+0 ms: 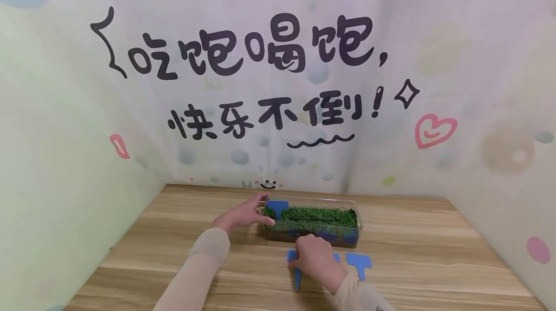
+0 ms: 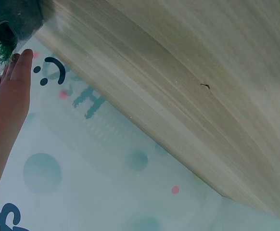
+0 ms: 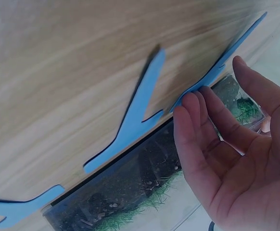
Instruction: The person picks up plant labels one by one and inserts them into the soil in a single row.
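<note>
My left hand (image 1: 243,213) rests against the left end of a clear box (image 1: 312,242) of green grass (image 1: 321,217) over dark soil. Its thumb lies by the front rim, and the fingers reach toward the back corner, looking straight in the left wrist view. Upright in the grass at that end stands a blue T-shaped plant label (image 1: 278,208). My right hand (image 1: 314,255) is in front of the box, fingertips touching the head of another blue plant label (image 3: 217,72) that lies on the table. The thumb (image 3: 255,79) is apart from that label.
Two more blue labels lie on the table: a middle label (image 3: 130,130), mostly hidden by my right hand in the head view, and a right-hand label (image 1: 359,263). Behind the wood-grain table (image 1: 412,233) hangs a printed white backdrop (image 1: 269,166), with similar sides.
</note>
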`<state>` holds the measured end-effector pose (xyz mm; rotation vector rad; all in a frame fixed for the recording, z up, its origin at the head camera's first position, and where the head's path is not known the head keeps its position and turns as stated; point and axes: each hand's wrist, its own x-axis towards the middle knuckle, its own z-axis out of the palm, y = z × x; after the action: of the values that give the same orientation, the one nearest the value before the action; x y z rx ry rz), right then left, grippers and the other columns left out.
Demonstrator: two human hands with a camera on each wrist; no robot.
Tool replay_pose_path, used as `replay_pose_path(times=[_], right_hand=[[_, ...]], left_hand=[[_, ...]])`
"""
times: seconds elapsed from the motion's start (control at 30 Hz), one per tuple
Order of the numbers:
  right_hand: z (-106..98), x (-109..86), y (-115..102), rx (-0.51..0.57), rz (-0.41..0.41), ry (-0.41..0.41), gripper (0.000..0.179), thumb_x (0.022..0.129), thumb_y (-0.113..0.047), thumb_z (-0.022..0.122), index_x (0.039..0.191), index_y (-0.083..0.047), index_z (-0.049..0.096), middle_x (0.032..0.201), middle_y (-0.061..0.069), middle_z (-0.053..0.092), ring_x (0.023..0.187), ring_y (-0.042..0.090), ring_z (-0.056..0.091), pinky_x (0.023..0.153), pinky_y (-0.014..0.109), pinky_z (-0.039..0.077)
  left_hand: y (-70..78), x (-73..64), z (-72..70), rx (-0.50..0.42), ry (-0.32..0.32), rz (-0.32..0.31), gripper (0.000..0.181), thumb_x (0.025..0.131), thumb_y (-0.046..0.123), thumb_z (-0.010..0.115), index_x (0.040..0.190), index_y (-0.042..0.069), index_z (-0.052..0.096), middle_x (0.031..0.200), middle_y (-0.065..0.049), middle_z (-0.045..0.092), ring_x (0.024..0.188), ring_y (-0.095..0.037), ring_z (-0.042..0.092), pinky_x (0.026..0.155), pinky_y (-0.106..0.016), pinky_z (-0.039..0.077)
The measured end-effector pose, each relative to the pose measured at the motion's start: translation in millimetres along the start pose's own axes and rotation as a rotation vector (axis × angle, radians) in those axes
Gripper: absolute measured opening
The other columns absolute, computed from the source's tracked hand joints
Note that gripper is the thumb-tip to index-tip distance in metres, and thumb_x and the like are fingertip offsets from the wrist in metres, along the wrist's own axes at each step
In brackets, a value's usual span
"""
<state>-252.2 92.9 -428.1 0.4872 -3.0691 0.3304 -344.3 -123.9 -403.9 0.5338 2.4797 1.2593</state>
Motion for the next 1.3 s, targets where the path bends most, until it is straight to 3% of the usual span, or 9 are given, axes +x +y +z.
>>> replay_pose_path(times=[0.43, 0.63, 0.83, 0.97, 1.3], right_hand=[[-2.2, 0.6, 0.4, 0.017, -0.024, 0.032, 0.033, 0.075, -0.032, 0.087, 0.060, -0.020, 0.060, 0.057, -0.007, 0.054, 0.050, 0.011, 0.049, 0.045, 0.029, 0.043], [-2.7, 0.4, 0.2, -0.043, -0.007, 0.056, 0.039, 0.076, -0.031, 0.086, 0.056, -0.019, 0.056, 0.054, -0.006, 0.053, 0.048, 0.012, 0.049, 0.044, 0.030, 0.044], [-2.2, -0.4, -1.0, -0.092, 0.049, 0.006, 0.047, 0.076, -0.039, 0.086, 0.053, -0.018, 0.051, 0.049, -0.003, 0.047, 0.046, 0.013, 0.047, 0.044, 0.030, 0.042], [-2.1, 0.2, -1.9, -0.106, 0.072, -0.035, 0.043, 0.076, -0.044, 0.085, 0.058, -0.017, 0.057, 0.053, -0.001, 0.051, 0.049, 0.016, 0.050, 0.047, 0.033, 0.046], [-0.5, 1.7, -4.4, -0.117, 0.088, -0.042, 0.038, 0.074, -0.043, 0.086, 0.065, -0.014, 0.064, 0.062, 0.001, 0.058, 0.054, 0.017, 0.055, 0.049, 0.035, 0.050]], left_hand=[[0.6, -1.0, 0.4, 0.009, 0.005, 0.007, 0.085, 0.093, 0.023, 0.072, 0.158, 0.005, 0.020, 0.162, -0.021, 0.026, 0.150, -0.039, 0.027, 0.120, -0.053, 0.031], [-0.3, -0.7, -0.2, 0.008, 0.003, 0.008, 0.085, 0.093, 0.023, 0.072, 0.158, 0.005, 0.020, 0.162, -0.022, 0.026, 0.150, -0.040, 0.027, 0.121, -0.054, 0.031], [-1.0, -0.2, -0.7, 0.003, 0.000, 0.008, 0.085, 0.093, 0.023, 0.072, 0.158, 0.005, 0.020, 0.163, -0.022, 0.026, 0.150, -0.040, 0.027, 0.121, -0.054, 0.030], [-0.8, -0.2, -0.5, 0.000, 0.000, 0.007, 0.086, 0.093, 0.023, 0.072, 0.158, 0.004, 0.020, 0.162, -0.022, 0.026, 0.150, -0.040, 0.027, 0.121, -0.054, 0.030], [-0.8, 0.8, 0.7, 0.013, 0.004, 0.015, 0.086, 0.093, 0.023, 0.072, 0.158, 0.005, 0.020, 0.162, -0.023, 0.025, 0.150, -0.041, 0.028, 0.121, -0.054, 0.031]])
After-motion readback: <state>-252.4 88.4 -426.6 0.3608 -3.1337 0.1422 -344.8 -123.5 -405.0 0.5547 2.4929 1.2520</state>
